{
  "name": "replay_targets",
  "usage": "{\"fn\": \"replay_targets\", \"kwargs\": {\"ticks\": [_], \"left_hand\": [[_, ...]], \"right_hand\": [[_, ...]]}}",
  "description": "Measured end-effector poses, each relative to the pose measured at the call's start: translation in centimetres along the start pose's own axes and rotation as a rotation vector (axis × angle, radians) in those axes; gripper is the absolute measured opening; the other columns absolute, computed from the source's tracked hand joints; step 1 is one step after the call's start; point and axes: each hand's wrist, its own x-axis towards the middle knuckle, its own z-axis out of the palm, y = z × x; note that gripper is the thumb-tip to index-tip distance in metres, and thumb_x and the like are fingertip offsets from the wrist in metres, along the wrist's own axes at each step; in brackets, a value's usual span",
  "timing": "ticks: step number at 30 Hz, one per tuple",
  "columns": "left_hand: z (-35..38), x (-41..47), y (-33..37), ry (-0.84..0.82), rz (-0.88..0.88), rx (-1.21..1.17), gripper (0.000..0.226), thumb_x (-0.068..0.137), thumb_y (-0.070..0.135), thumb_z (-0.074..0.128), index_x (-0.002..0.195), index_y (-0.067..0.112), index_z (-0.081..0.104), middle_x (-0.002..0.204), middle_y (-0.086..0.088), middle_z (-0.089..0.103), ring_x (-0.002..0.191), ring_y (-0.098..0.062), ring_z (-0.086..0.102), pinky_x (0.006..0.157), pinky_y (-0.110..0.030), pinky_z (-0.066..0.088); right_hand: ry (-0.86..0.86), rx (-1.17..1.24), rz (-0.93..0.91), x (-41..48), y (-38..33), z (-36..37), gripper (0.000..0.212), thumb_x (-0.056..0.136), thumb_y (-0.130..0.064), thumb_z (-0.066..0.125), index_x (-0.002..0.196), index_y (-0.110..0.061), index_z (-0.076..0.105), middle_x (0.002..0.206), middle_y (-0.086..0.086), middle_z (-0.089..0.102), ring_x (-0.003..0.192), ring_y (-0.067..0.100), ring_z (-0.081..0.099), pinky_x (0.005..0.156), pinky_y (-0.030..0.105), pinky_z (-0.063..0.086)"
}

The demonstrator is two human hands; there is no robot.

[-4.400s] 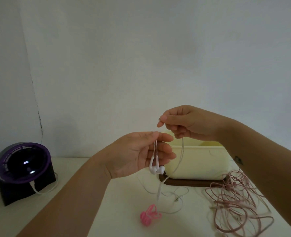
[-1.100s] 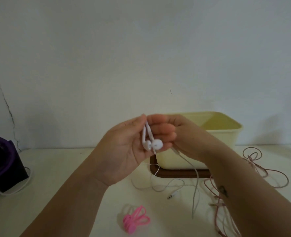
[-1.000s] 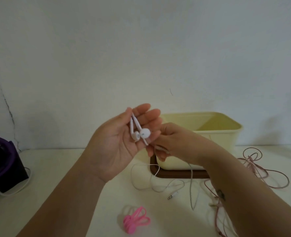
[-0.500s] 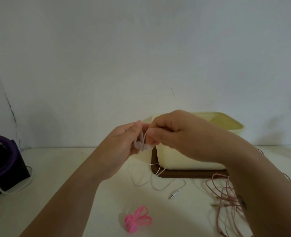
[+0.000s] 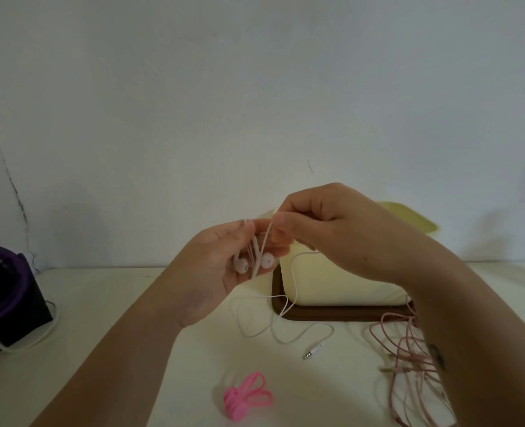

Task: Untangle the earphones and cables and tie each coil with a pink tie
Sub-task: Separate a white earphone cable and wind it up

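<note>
My left hand point(image 5: 215, 269) holds the two white earbuds point(image 5: 255, 263) against its fingers, palm turned to me. Just right of it, my right hand point(image 5: 325, 223) pinches the white earphone cord point(image 5: 267, 238) above the buds. The rest of the cord hangs down to the table in loose loops point(image 5: 273, 318) and ends in a jack plug point(image 5: 313, 352). A bundle of pink ties point(image 5: 245, 396) lies on the table in front. A tangled pink cable point(image 5: 409, 359) lies at the right, partly under my right forearm.
A pale yellow box point(image 5: 332, 285) on a dark brown tray point(image 5: 332, 314) stands behind my hands against the white wall. A purple and black device point(image 5: 2, 294) with a white cord point(image 5: 33, 340) sits at the left edge.
My right hand has lifted slightly and drawn the cord up over the left fingers, so the earbuds show again. More cord has left the table since the earliest frame.
</note>
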Motion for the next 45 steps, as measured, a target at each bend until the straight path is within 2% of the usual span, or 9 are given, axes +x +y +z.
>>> {"fn": "replay_targets", "kwargs": {"ticks": [11,14,17,20,24,30,35,40,45], "left_hand": [[0.6,-0.6,0.1,-0.286,-0.069,-0.009,0.040,0.089,0.037,0.045,0.093,0.012,0.075,0.089,-0.013,0.072,0.070,-0.017,0.066,0.088,-0.035,0.053],[0.9,-0.7,1.2,-0.434,-0.047,-0.328,0.045,0.102,0.026,0.033,0.125,-0.007,0.053,0.116,-0.028,0.061,0.105,-0.034,0.062,0.109,-0.048,0.032],[0.8,-0.7,2.4,-0.165,0.094,-0.374,0.048,0.104,0.021,0.021,0.136,-0.012,0.037,0.135,-0.031,0.046,0.130,-0.040,0.042,0.115,-0.048,0.019],[0.5,-0.4,2.1,-0.007,0.064,-0.455,0.044,0.093,0.026,0.035,0.115,0.004,0.065,0.114,-0.012,0.068,0.107,-0.023,0.065,0.093,-0.038,0.051],[0.2,0.3,1.5,0.127,0.130,-0.184,0.041,0.100,0.029,0.025,0.111,0.011,0.060,0.106,-0.005,0.072,0.103,-0.017,0.067,0.092,-0.036,0.052],[0.0,-0.3,0.7,0.059,0.093,0.227,0.040,0.101,0.025,0.026,0.109,0.012,0.063,0.080,0.005,0.072,0.084,-0.007,0.067,0.085,-0.030,0.045],[0.6,-0.6,0.3,-0.071,0.038,0.315,0.038,0.096,0.036,0.037,0.101,0.014,0.068,0.098,-0.008,0.073,0.097,-0.021,0.068,0.085,-0.028,0.049],[1.3,-0.9,0.6,-0.207,-0.019,0.173,0.043,0.088,0.034,0.036,0.087,0.019,0.077,0.080,-0.009,0.072,0.067,-0.015,0.065,0.076,-0.026,0.053],[1.9,-1.2,2.2,-0.183,0.023,-0.213,0.041,0.089,0.031,0.042,0.084,0.010,0.077,0.077,-0.008,0.072,0.071,-0.017,0.071,0.071,-0.032,0.058]], "right_hand": [[0.191,0.250,-0.015,0.9,1.8,0.3,0.029,0.090,-0.036,0.058,0.065,-0.023,0.064,0.053,-0.002,0.038,0.050,0.010,0.034,0.050,0.020,0.033],[0.117,0.517,0.042,1.6,3.2,1.9,0.026,0.078,-0.039,0.070,0.065,-0.017,0.064,0.060,0.013,0.045,0.059,0.020,0.041,0.057,0.031,0.039],[0.007,0.459,0.053,1.9,3.6,3.6,0.023,0.083,-0.030,0.059,0.063,-0.024,0.067,0.061,0.013,0.051,0.059,0.019,0.044,0.060,0.034,0.038],[-0.174,0.155,0.056,1.6,3.0,4.1,0.037,0.098,-0.029,0.046,0.069,-0.034,0.068,0.052,-0.013,0.049,0.051,0.009,0.040,0.057,0.026,0.036],[-0.295,-0.032,0.044,0.9,1.9,3.1,0.022,0.096,-0.034,0.050,0.088,-0.029,0.070,0.056,-0.013,0.052,0.052,0.003,0.045,0.057,0.020,0.038],[-0.130,0.046,-0.045,-0.1,-0.1,-0.1,0.026,0.094,-0.030,0.052,0.077,-0.018,0.066,0.050,-0.017,0.050,0.046,0.003,0.037,0.048,0.013,0.033],[0.056,0.049,-0.068,-0.1,0.2,-1.0,0.028,0.091,-0.040,0.046,0.075,-0.029,0.066,0.053,-0.003,0.042,0.049,0.014,0.035,0.049,0.027,0.033],[0.172,0.135,-0.017,0.7,1.5,-0.2,0.027,0.095,-0.032,0.049,0.075,-0.023,0.065,0.050,-0.009,0.040,0.045,0.005,0.033,0.047,0.016,0.032],[0.007,0.099,0.046,1.7,3.2,2.3,0.034,0.095,-0.028,0.046,0.078,-0.003,0.061,0.066,0.007,0.063,0.061,0.016,0.058,0.064,0.037,0.048]]}}
